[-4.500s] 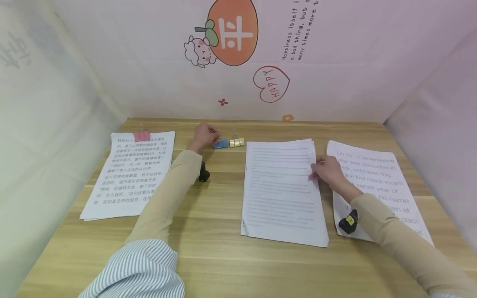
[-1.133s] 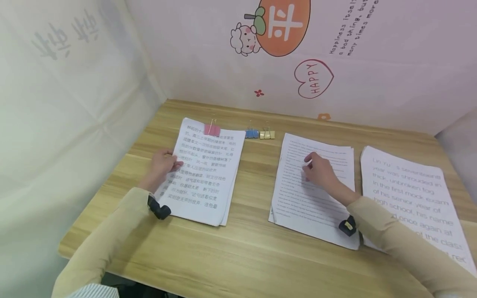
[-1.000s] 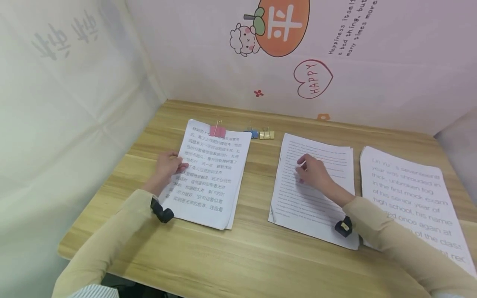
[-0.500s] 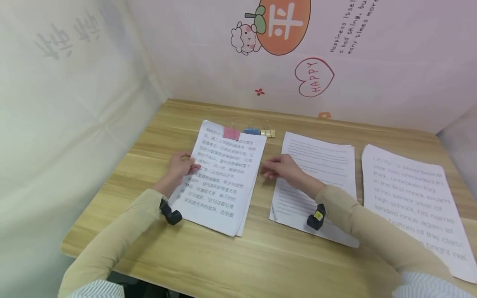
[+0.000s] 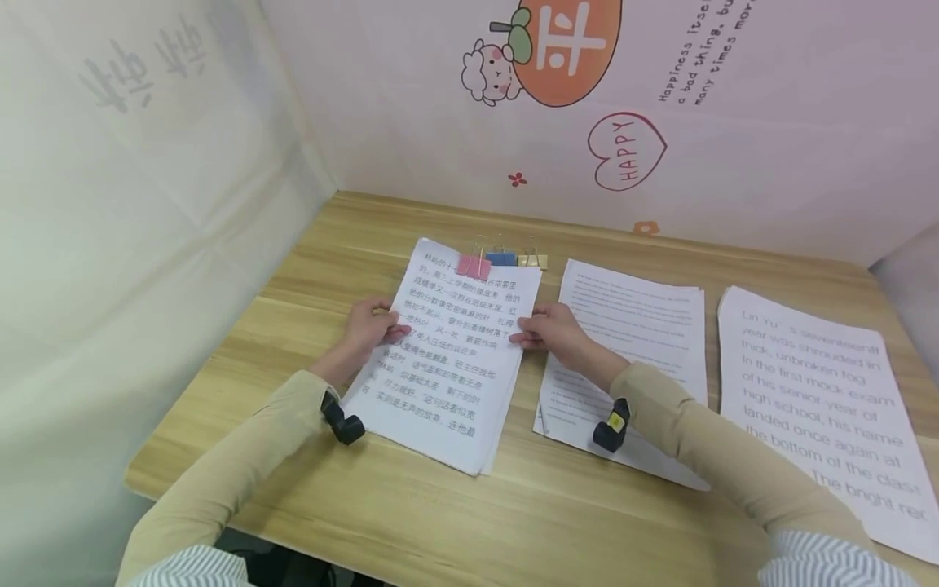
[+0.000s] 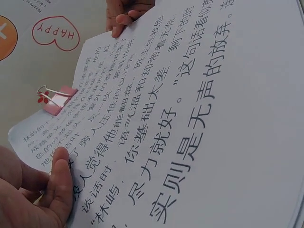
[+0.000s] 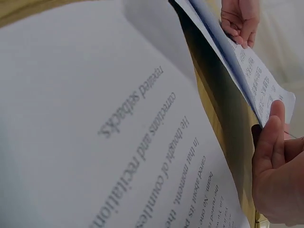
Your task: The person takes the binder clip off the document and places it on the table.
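A stack of paper printed in Chinese point(image 5: 447, 367) has a pink binder clip point(image 5: 473, 267) on its top edge. My left hand point(image 5: 369, 328) pinches the stack's left edge, fingers lying over the top sheet. At the opposite edge, my right hand point(image 5: 552, 330) grips the paper between thumb and fingers. Seen from the right wrist, the stack point(image 7: 259, 78) stands tilted, its near edge off the wood beside the right hand point(image 7: 278, 183). The clip point(image 6: 61, 100) shows plainly in the left wrist view, wire handles standing up.
Behind the stack lie a blue binder clip point(image 5: 501, 258) and a yellow binder clip point(image 5: 532, 261). To the right is a small-print English stack point(image 5: 631, 326), partly under the right forearm. Farther right lies a large-print English stack point(image 5: 814, 391). A printed cloth stands behind the table.
My left hand, first near the blue clip, went to the clipped stack and brought it rightwards. My right hand left the small-print stack and took the clipped stack's right edge.
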{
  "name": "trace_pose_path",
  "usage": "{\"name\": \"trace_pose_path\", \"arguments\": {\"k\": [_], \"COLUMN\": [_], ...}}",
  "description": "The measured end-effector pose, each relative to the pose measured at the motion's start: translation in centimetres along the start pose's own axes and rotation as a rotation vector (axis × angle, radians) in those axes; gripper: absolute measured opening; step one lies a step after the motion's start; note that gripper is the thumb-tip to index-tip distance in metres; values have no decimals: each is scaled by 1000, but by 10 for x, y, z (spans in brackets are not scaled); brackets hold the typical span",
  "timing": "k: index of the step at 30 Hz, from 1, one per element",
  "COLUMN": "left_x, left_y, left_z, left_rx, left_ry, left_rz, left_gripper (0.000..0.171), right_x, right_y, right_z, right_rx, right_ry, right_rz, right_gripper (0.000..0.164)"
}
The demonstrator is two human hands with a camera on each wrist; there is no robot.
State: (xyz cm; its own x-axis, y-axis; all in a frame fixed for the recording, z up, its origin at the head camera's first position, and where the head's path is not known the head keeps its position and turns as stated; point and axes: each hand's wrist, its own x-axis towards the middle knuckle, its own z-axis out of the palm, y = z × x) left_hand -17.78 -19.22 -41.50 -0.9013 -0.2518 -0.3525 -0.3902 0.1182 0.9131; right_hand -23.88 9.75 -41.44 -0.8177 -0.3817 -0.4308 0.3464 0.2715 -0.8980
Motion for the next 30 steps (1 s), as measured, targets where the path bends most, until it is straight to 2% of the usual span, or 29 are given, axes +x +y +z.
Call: {"name": "trace_pose_path", "arguments": {"k": [5,9,13,18,23,26,30], "left_x": [1,9,24,43,57,62,68], "left_y": [6,18,35,57,77,88,102], "left_z": [-1,1,2,8,16,18,24], "left_rx": [-6,59,75,97,189,282,416], "left_ry": [-52,-86,-122,-169,-202,-234,-293], "left_rz": [-55,-72,-63,-17,44,82,97], "left_gripper": [33,43,44,48,56,55,50], "right_x": [0,-2,-4,-6,-7,-8,-10], "right_y": [3,3,4,5,7,8,9], "right_z": [-2,-3,-3,-3,-3,-3,-2], "right_rx": [-17,-25,-17,-19,-38,-50,-71], "right_ry": [34,61,64,57,48,50,47], "right_rz": [-21,-46,-67,-66,-87,-105,-114], "right_gripper": [38,36,36,35,32,34,34]}}
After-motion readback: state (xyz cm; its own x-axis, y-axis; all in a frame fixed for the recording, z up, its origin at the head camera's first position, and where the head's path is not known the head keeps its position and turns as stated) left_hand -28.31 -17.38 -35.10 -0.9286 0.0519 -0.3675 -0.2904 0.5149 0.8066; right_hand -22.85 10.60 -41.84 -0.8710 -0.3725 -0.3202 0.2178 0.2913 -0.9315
